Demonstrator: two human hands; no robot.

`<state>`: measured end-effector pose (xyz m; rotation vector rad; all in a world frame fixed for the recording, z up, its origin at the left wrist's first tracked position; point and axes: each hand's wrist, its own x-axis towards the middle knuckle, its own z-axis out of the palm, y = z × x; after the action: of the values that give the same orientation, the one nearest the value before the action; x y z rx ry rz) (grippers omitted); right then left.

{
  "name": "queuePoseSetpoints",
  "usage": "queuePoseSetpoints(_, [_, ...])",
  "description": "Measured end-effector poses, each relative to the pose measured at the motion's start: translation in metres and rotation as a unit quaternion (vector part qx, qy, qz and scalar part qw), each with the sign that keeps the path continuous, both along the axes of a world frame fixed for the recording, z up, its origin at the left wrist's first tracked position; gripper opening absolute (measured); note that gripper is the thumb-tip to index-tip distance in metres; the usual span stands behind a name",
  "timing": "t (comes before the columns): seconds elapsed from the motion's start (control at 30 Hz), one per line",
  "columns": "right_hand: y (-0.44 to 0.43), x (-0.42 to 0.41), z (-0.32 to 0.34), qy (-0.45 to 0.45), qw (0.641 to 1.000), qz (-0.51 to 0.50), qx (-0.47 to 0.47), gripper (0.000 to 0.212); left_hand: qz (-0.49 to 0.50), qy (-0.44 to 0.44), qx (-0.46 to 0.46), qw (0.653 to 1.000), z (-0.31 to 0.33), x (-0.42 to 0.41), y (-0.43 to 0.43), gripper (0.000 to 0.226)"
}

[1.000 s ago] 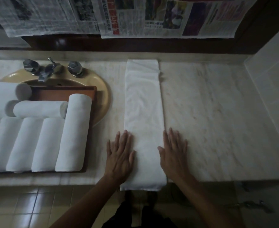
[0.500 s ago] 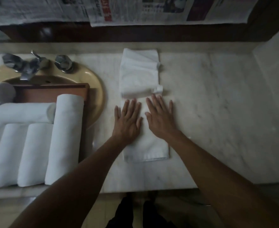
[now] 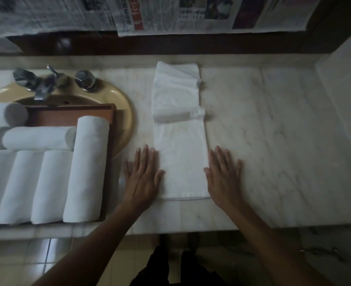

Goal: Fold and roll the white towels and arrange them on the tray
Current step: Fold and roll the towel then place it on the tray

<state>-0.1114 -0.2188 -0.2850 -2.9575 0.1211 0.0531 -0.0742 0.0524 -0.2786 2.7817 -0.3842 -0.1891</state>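
Folded white towel flat on marble worktop, lying between both sets of fingers, left hand and right hand flat, fingers straight, holding nothing, thumbs at towel edges, tray of rolled towels left of left fingers

One view, head camera: sits above the near edge of the counter, faces forward and steeply down, close in. Newspaper runs along the top, floor along the bottom, tray cut off at left

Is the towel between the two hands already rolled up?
No, the towel lies flat on the counter, folded over at its far end but not rolled.
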Motion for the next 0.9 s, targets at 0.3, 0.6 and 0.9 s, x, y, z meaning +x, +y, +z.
queuePoseSetpoints(0.3, [0.021,-0.086,-0.008,-0.04,0.975,0.214,0.054,0.056,-0.155,-0.023,-0.027,0.987,0.005,-0.092,-0.007,0.047])
queuePoseSetpoints(0.6, [-0.006,-0.118,0.011,0.014,0.954,0.275,0.119,0.081,-0.216,0.019,-0.028,0.976,0.02,-0.098,0.012,0.076])
queuePoseSetpoints(0.9, [-0.008,-0.131,0.008,-0.069,0.951,0.263,0.145,0.048,-0.193,-0.005,-0.085,0.977,0.012,-0.126,0.008,0.035])
